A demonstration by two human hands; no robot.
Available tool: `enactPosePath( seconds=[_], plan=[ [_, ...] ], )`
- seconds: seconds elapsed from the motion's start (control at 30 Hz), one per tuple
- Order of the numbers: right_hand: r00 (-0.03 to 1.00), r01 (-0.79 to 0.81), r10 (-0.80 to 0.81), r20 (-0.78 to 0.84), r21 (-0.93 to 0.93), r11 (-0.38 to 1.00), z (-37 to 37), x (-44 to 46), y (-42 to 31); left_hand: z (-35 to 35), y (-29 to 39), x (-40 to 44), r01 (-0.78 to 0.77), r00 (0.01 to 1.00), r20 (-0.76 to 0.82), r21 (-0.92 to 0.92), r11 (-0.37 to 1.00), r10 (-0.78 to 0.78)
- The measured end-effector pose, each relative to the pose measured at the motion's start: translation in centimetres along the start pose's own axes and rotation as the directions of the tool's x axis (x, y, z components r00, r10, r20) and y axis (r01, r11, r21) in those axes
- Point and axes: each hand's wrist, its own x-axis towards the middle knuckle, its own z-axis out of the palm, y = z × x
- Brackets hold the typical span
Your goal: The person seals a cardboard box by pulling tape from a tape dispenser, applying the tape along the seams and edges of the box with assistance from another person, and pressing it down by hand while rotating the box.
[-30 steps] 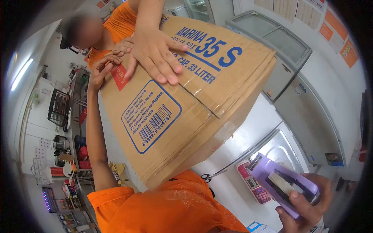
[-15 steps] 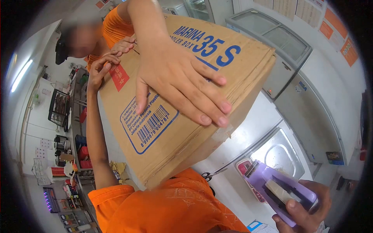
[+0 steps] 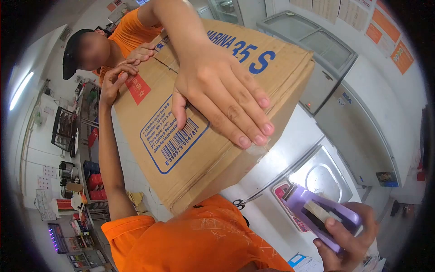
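Observation:
A large cardboard box [image 3: 190, 181] printed "35 S" fills the middle of the head view, tilted. My left hand [image 3: 115, 84] grips its left edge, fingers curled over near a red label [image 3: 138, 89]. At the lower right, my right hand [image 3: 351, 238] is closed around a purple tape dispenser [image 3: 312, 206], apart from the box. A piece of clear tape [image 3: 259, 150] shows at the box's edge. Over that edge a co-worker's hand [image 3: 219, 97] lies flat, its fingertips by the tape. The co-worker's other hand [image 3: 141, 53] rests on the far left side of the box.
A co-worker in an orange shirt [image 3: 129, 34] leans in from the upper left. Black scissors [image 3: 239, 204] lie below the box on a white surface. Glass-topped chest freezers [image 3: 312, 38] stand at the right. A cluttered counter [image 3: 86, 131] runs along the left.
The co-worker's flat hand has shifted right across the box, uncovering more of the printed label. My left hand keeps its hold on the box, and my right hand still holds the dispenser.

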Motion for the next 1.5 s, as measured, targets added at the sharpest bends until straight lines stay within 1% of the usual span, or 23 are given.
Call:
enactPosePath(
  seconds=[0.07,0.1,0.2,0.23,0.33,0.37,0.47,0.53,0.63,0.77,0.87,1.0,1.07,1.1,1.13,1.2,1.23,1.3,1.37,1.4,1.43,1.47,1.5],
  plan=[
    [0.971,-0.237,0.236,0.035,0.062,0.969,0.1,0.0,-0.9,0.0,0.2,0.1,-0.001,1.0,0.004,0.0,1.0,0.001],
    [0.961,-0.276,0.275,0.026,0.116,0.954,0.7,-0.6,-0.6,0.1,0.3,0.1,-0.008,1.0,0.006,0.008,1.0,0.008],
    [0.948,-0.318,0.314,-0.054,-0.106,0.942,3.3,-1.8,-0.9,-0.1,-0.4,-0.1,-0.005,1.0,0.0,0.015,1.0,0.005],
    [0.93,-0.366,0.366,-0.014,-0.015,0.93,3.8,-1.5,-0.4,-0.3,-0.6,-0.1,-0.002,1.0,-0.002,0.016,1.0,0.002],
    [0.948,-0.312,0.315,-0.045,0.06,0.948,5.8,-1.9,1.3,-0.2,-0.2,-0.1,0.037,0.999,-0.016,0.013,0.999,-0.037],
    [0.96,-0.263,0.269,-0.085,0.076,0.962,6.6,-2.0,1.9,-0.2,-0.2,-0.1,0.027,1.0,-0.014,0.005,1.0,-0.027],
    [0.947,-0.252,0.278,-0.163,0.162,0.954,8.4,-1.8,2.5,-0.2,-0.4,-0.1,0.004,1.0,-0.005,0.008,1.0,-0.004],
    [0.948,-0.244,0.268,-0.169,0.151,0.958,9.4,-2.0,2.9,-0.4,-0.1,0.1,-0.011,1.0,0.004,0.051,0.999,0.01],
    [0.948,-0.227,0.252,-0.197,0.14,0.964,10.6,-1.7,3.2,-0.4,-0.4,0.0,0.015,1.0,-0.014,0.012,1.0,-0.015],
    [0.937,-0.216,0.251,-0.242,0.159,0.963,12.0,-1.5,3.8,-0.5,-0.3,0.1,-0.044,0.999,0.002,0.098,0.994,0.044],
    [0.925,-0.164,0.222,-0.308,0.204,0.965,12.7,-1.5,4.4,-0.3,-0.6,-0.1,-0.04,0.999,-0.029,0.048,0.998,0.042],
    [0.931,-0.136,0.196,-0.308,0.207,0.969,13.0,-2.4,4.5,-0.3,-0.5,0.0,-0.047,0.998,-0.027,0.103,0.994,0.05],
    [0.921,-0.117,0.184,-0.343,0.206,0.971,13.1,-2.6,4.4,-0.6,-1.3,-0.1,-0.071,0.997,-0.015,0.132,0.989,0.073],
    [0.908,-0.119,0.185,-0.375,0.192,0.974,13.3,-2.6,4.3,-0.6,-1.5,0.0,-0.063,0.995,-0.059,0.22,0.973,0.078],
    [0.895,-0.118,0.182,-0.408,0.177,0.977,13.5,-2.6,4.1,-0.3,-1.6,-0.4,-0.016,0.988,-0.147,0.262,0.965,0.056],
    [0.889,-0.116,0.171,-0.424,0.153,0.981,13.9,-2.8,4.3,1.0,1.5,-1.1,0.085,0.948,-0.318,0.334,0.939,0.027],
    [0.884,-0.128,0.184,-0.43,0.157,0.979,14.1,-2.9,4.3,1.9,3.6,-1.4,-0.027,0.942,-0.289,0.438,0.898,0.17],
    [0.873,-0.138,0.194,-0.448,0.155,0.978,14.4,-2.9,4.1,5.5,10.3,-2.5,-0.082,0.863,-0.469,0.235,0.969,0.186],
    [0.866,-0.133,0.185,-0.464,0.143,0.981,14.6,-3.1,4.2,8.1,15.3,-5.6,-0.242,0.817,-0.521,0.075,0.967,0.245],
    [0.865,-0.131,0.178,-0.469,0.132,0.983,14.5,-3.2,4.1,9.7,18.1,-7.9,-0.36,0.819,-0.464,0.041,0.932,0.337],
    [0.865,-0.128,0.171,-0.472,0.123,0.984,14.5,-3.3,4.1,14.9,21.2,-10.9,-0.302,0.672,-0.74,-0.238,0.923,0.029],
    [0.865,-0.122,0.163,-0.474,0.115,0.986,14.5,-3.3,4.1,16.7,24.0,-9.9,-0.579,0.751,-0.513,-0.209,0.788,0.416],
    [0.858,-0.11,0.154,-0.491,0.119,0.987,14.7,-3.3,4.2,18.5,26.9,-9.0,-0.718,0.674,-0.18,-0.389,0.578,0.717]
  ],
)
